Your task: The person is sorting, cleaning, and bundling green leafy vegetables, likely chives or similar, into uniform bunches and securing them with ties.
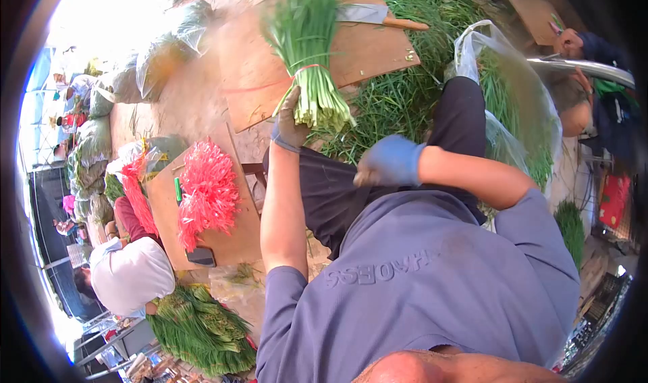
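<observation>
A bundle of long green stalks [314, 89], tied with a thin red band, stands over a brown board [250, 52] with its pale cut ends toward me. My left hand [290, 123], in a dark glove, is closed on the bundle near those ends. In a blue glove, my right hand [388, 161] is blurred above my lap, apart from the bundle; its fingers are smeared by motion. A knife [364, 13] with a wooden handle lies on the board just right of the bundle's leaves.
Loose green stalks [398, 106] lie right of the board, near an open plastic bag [520, 92] of greens. Pink strips [209, 194] and a phone [201, 256] rest on another board [162, 200]. A person in white [131, 275] sits at left; another person's hand [570, 44] shows at right.
</observation>
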Demonstrator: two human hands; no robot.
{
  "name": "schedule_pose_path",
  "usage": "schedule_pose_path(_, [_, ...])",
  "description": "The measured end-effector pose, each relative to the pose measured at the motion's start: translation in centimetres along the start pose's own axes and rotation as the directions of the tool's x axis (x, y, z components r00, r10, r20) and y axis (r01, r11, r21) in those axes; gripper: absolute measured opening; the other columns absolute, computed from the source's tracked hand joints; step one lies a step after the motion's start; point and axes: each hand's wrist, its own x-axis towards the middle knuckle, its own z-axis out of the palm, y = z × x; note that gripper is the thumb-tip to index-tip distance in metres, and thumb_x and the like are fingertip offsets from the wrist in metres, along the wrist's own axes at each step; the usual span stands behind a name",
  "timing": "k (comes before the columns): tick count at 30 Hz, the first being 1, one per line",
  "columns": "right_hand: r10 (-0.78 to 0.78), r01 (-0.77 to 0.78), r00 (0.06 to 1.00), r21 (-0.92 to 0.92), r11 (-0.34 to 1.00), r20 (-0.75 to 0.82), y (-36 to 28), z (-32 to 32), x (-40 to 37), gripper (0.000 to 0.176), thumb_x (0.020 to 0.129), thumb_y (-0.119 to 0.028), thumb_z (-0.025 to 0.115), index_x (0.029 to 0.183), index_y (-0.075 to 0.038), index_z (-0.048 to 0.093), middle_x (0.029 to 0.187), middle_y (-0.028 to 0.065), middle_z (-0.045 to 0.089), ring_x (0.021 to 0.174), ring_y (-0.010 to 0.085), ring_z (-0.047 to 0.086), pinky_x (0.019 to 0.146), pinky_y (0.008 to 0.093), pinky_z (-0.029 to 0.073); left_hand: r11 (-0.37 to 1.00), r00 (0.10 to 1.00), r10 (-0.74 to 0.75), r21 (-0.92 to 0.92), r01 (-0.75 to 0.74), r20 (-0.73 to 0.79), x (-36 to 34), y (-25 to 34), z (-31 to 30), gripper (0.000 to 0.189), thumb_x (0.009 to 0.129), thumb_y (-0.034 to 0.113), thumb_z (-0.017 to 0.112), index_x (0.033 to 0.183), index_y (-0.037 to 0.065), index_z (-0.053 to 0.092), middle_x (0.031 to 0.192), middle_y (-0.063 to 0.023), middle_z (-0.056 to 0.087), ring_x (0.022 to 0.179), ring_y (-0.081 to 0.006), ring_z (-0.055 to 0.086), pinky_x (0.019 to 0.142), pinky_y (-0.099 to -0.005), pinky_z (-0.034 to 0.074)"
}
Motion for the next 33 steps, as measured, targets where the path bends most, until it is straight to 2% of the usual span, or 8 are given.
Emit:
schedule_pose_path(3, [0.129, -0.117, 0.906, 0.055, 0.992, -0.402, 5.3, 0.5, -2.3, 0.033, 0.094, -0.043, 0.059, 0.101, -0.011, 0.065, 0.087, 0.0163, 0.066, 0.083, 0.0370, 0.065, 0.070, 0.0450, 0.050, 0.957, 0.998, 0.045, -0.286, -0.055, -0.044, 0.3, -1.8, 1.7, 0.042, 0.099, 0.034, 0.054, 0.132, 0.009, 0.059, 0.128, -0.0108, 0.064, 0.120, -0.0277, 0.060, 0.106, -0.0487, 0.046])
schedule_pose_path(11, [-0.041, 0.011, 0.375, -0.040, 0.999, -0.926, 3.5, -0.5, -1.9, 0.032, 0.090, -0.039, 0.067, 0.097, -0.008, 0.064, 0.083, 0.0149, 0.063, 0.079, 0.0360, 0.064, 0.068, 0.0437, 0.049, 0.977, 0.996, 0.052, -0.201, -0.066, -0.074, 1.7, -4.1, 5.0, 0.048, 0.098, 0.042, 0.053, 0.133, 0.009, 0.057, 0.129, -0.0105, 0.063, 0.120, -0.0300, 0.059, 0.105, -0.0499, 0.045])
schedule_pose_path(16, [0.152, -0.115, 0.912, 0.118, 0.986, -0.381, 3.7, -1.1, -2.1, 0.049, 0.096, -0.053, 0.055, 0.085, -0.006, 0.064, 0.072, 0.0192, 0.062, 0.065, 0.0385, 0.060, 0.060, 0.0418, 0.046, 0.985, 0.995, 0.047, -0.164, -0.062, -0.092, 2.4, -4.9, 6.6, 0.048, 0.098, 0.041, 0.054, 0.134, 0.010, 0.056, 0.131, -0.0101, 0.062, 0.121, -0.0298, 0.058, 0.105, -0.0495, 0.045])
schedule_pose_path(20, [0.258, 0.085, 0.698, 0.435, 0.896, -0.668, 4.2, -0.7, -0.5, 0.048, 0.094, -0.051, 0.061, 0.083, -0.005, 0.064, 0.063, 0.0111, 0.060, 0.054, 0.0210, 0.059, 0.053, 0.0355, 0.046, 0.988, 0.991, 0.097, -0.108, -0.107, -0.096, 3.1, -6.2, 7.4, 0.047, 0.100, 0.040, 0.051, 0.135, 0.008, 0.054, 0.131, -0.0099, 0.062, 0.121, -0.0283, 0.058, 0.104, -0.0468, 0.046])
schedule_pose_path(23, [0.427, 0.162, 0.860, 0.943, 0.290, -0.279, 5.7, -1.4, 2.9, 0.044, 0.094, -0.048, 0.062, 0.081, -0.005, 0.064, 0.059, 0.0038, 0.057, 0.047, 0.0112, 0.053, 0.043, 0.0277, 0.041, 0.994, 0.983, 0.105, -0.003, -0.106, -0.150, 3.7, -7.5, 6.1, 0.047, 0.099, 0.039, 0.053, 0.132, 0.005, 0.055, 0.126, -0.0110, 0.064, 0.115, -0.0273, 0.062, 0.101, -0.0435, 0.049])
schedule_pose_path(28, [0.324, 0.475, 0.846, 0.875, -0.094, -0.424, 6.3, -0.2, 3.0, 0.031, 0.100, -0.029, 0.057, 0.081, -0.006, 0.065, 0.056, -0.0001, 0.051, 0.042, 0.0100, 0.044, 0.039, 0.0266, 0.034, 0.996, 0.995, 0.075, -0.035, -0.077, -0.059, 4.1, -8.6, 5.9, 0.048, 0.098, 0.041, 0.054, 0.130, 0.005, 0.055, 0.125, -0.0122, 0.064, 0.113, -0.0276, 0.063, 0.099, -0.0437, 0.050])
schedule_pose_path(30, [0.012, 0.644, 0.600, 0.492, 0.585, -0.800, 5.5, 0.8, 1.2, 0.027, 0.099, -0.026, 0.058, 0.081, -0.006, 0.064, 0.059, 0.0008, 0.053, 0.046, 0.0095, 0.047, 0.045, 0.0273, 0.038, 0.996, 0.999, -0.008, -0.090, 0.004, -0.034, 3.6, -8.5, 6.2, 0.050, 0.097, 0.041, 0.055, 0.133, 0.005, 0.054, 0.127, -0.0131, 0.063, 0.114, -0.0296, 0.062, 0.102, -0.0465, 0.049])
schedule_pose_path(33, [-0.389, 0.590, 0.798, 0.466, 0.660, -0.460, 2.1, 0.8, -6.0, 0.030, 0.099, -0.026, 0.060, 0.078, -0.006, 0.064, 0.061, 0.0011, 0.056, 0.054, 0.0101, 0.052, 0.054, 0.0311, 0.044, 0.988, 0.996, 0.072, -0.132, -0.078, -0.050, 3.6, -8.8, 8.4, 0.045, 0.101, 0.038, 0.049, 0.132, 0.006, 0.055, 0.127, -0.0136, 0.063, 0.118, -0.0305, 0.060, 0.103, -0.0509, 0.048])
